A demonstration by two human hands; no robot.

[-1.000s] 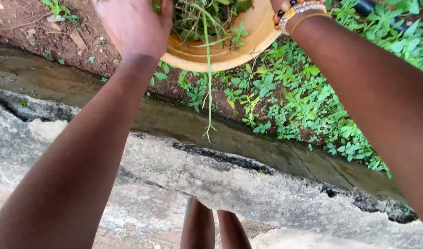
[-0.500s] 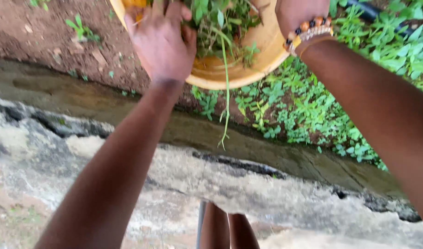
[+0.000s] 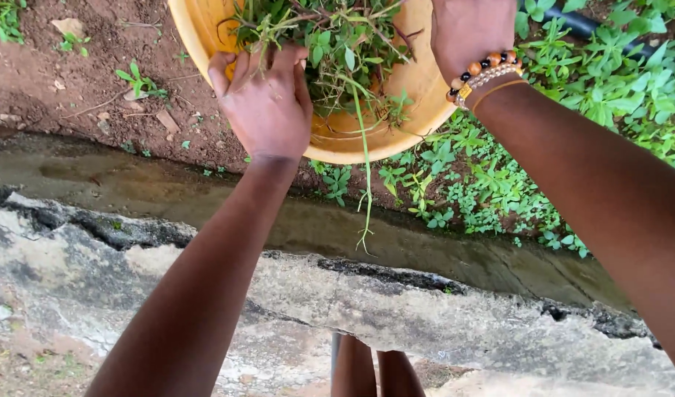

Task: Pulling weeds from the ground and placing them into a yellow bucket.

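Left hand clutched pulled green weeds inside round yellow plastic basin, fingers pinching stems. Right hand gripped basin rim, tilted over wet concrete gutter. Emptying step; next likely needs scooping weeds out.

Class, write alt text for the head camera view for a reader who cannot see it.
Two bare hands hold a yellow bowl of pulled green weeds over a wet concrete gutter. The left hand presses the weeds; the right hand, wrist beaded, grips the rim.
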